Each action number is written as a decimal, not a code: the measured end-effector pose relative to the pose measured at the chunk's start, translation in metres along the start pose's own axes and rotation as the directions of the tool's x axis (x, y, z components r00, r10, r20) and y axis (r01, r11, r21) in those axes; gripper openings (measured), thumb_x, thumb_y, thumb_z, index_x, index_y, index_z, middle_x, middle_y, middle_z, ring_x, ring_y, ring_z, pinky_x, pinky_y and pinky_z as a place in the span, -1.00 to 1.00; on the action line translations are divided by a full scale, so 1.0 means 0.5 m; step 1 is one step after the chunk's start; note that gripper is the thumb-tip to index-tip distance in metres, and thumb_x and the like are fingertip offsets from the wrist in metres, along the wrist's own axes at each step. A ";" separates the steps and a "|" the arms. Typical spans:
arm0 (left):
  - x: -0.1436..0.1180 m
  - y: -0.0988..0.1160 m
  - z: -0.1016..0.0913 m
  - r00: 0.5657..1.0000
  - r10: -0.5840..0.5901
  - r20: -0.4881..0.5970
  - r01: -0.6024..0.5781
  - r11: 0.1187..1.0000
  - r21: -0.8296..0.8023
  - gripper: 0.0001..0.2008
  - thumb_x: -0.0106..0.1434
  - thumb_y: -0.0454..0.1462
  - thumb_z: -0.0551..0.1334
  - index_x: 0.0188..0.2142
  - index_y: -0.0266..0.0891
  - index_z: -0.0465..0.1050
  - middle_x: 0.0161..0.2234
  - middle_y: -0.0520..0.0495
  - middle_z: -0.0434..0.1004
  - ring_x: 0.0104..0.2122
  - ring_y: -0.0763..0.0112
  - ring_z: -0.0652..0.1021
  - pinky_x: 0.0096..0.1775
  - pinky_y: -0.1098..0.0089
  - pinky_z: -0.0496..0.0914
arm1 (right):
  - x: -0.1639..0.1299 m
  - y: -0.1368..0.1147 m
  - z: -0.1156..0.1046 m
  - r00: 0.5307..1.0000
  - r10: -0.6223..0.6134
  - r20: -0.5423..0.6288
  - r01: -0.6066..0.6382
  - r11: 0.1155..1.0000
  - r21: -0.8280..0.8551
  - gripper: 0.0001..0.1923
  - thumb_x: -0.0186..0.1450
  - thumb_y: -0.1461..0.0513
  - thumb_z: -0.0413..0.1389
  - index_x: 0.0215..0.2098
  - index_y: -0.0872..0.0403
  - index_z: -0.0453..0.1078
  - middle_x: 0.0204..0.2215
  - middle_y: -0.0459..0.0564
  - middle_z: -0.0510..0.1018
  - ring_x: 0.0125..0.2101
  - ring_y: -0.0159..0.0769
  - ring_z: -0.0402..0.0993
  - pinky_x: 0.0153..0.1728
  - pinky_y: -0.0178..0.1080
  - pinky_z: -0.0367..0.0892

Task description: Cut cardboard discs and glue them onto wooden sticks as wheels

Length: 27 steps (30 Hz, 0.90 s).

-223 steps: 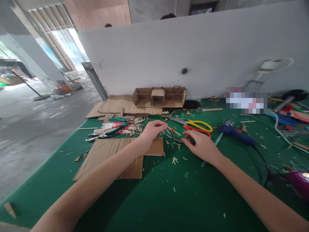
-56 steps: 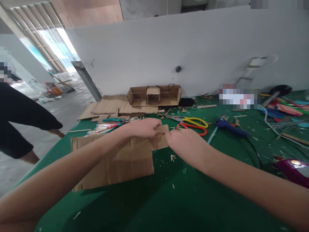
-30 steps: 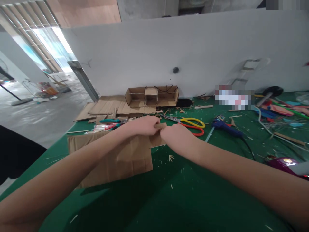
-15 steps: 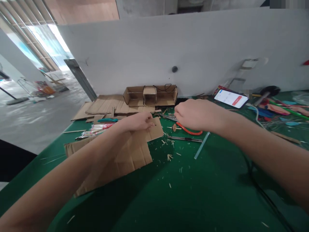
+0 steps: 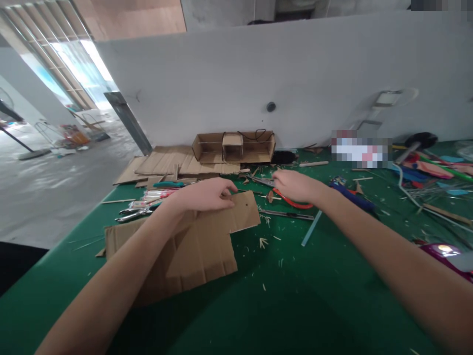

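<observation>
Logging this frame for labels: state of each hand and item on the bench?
left hand: resting on the cardboard sheet, pressing it flat
right hand: on the scissors, grip unclear
cardboard sheet: flat on the green mat, small hole near its far corner
scissors: lying flat, blades hidden
cardboard box model: upright, open-fronted
pliers: lying flat

Left hand (image 5: 201, 195) pressing flat on the cardboard sheet (image 5: 207, 241) on green table (image 5: 295, 305), right hand (image 5: 295, 185) over the red-handled scissors (image 5: 291, 201), grip unclear, blue glue gun (image 5: 351, 197) just beside.
</observation>
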<state>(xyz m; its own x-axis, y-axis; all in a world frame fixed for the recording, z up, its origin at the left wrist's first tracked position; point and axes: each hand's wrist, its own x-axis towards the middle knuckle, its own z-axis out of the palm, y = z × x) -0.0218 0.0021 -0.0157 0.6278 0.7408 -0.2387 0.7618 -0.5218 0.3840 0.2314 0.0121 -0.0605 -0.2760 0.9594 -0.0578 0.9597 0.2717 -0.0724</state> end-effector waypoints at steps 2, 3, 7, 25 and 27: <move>0.004 -0.006 0.006 0.999 -0.017 -0.033 0.018 0.999 0.037 -0.55 0.14 -0.06 0.11 -0.03 -0.23 0.32 -0.10 -0.14 0.49 -0.19 0.27 0.50 -0.25 0.38 0.33 | -0.009 0.030 0.009 0.990 0.075 0.119 -0.071 0.997 -0.037 -0.66 0.22 0.18 -0.09 -0.21 0.20 0.42 -0.37 0.22 0.47 -0.39 -0.10 0.39 -0.41 -0.13 0.24; 0.005 -0.007 0.009 0.999 -0.020 -0.041 0.022 0.998 0.057 -0.57 0.15 -0.04 0.09 -0.07 -0.22 0.34 -0.11 -0.13 0.49 -0.20 0.27 0.50 -0.25 0.37 0.33 | -0.013 0.042 0.016 0.982 0.098 0.162 -0.091 0.995 -0.052 -0.71 0.17 0.20 -0.03 -0.27 0.18 0.44 -0.42 0.19 0.46 -0.45 -0.13 0.38 -0.46 -0.14 0.24; 0.006 -0.006 0.016 1.000 -0.025 -0.016 0.027 0.991 0.128 -0.57 0.22 0.03 -0.04 -0.09 -0.15 0.31 -0.24 -0.07 0.52 -0.38 0.32 0.49 -0.37 0.36 0.29 | -0.021 0.064 0.045 0.976 0.158 0.149 -0.142 0.984 -0.111 -0.67 0.09 0.25 0.03 -0.16 0.13 0.38 -0.21 0.23 0.41 -0.27 -0.05 0.37 -0.40 -0.15 0.25; -0.010 -0.016 -0.001 0.972 0.028 0.234 -0.044 0.997 0.067 -0.50 0.24 0.02 -0.05 0.15 0.01 0.12 0.08 -0.06 0.34 -0.14 0.27 0.45 -0.21 0.36 0.32 | -0.062 0.095 0.009 0.922 0.378 -0.077 -0.377 0.926 0.036 -0.50 0.23 -0.11 -0.11 -0.30 0.13 0.35 -0.41 0.15 0.50 -0.38 -0.10 0.46 -0.42 -0.18 0.30; -0.010 -0.016 0.001 0.980 0.075 0.187 -0.089 0.994 0.070 -0.52 0.25 -0.01 -0.04 0.15 0.03 0.13 0.15 -0.02 0.26 0.00 0.26 0.37 -0.08 0.35 0.28 | -0.087 0.100 -0.009 0.965 0.260 -0.012 -0.250 0.940 0.232 -0.47 0.20 -0.18 -0.12 -0.33 0.08 0.34 -0.46 0.07 0.49 -0.43 -0.19 0.44 -0.42 -0.21 0.32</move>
<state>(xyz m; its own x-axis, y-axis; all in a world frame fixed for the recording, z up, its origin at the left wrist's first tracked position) -0.0309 0.0024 -0.0180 0.7016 0.6078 -0.3719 0.7122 -0.6142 0.3399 0.2914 -0.0159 -0.0571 -0.0160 0.9979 -0.0626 0.9585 -0.0025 -0.2850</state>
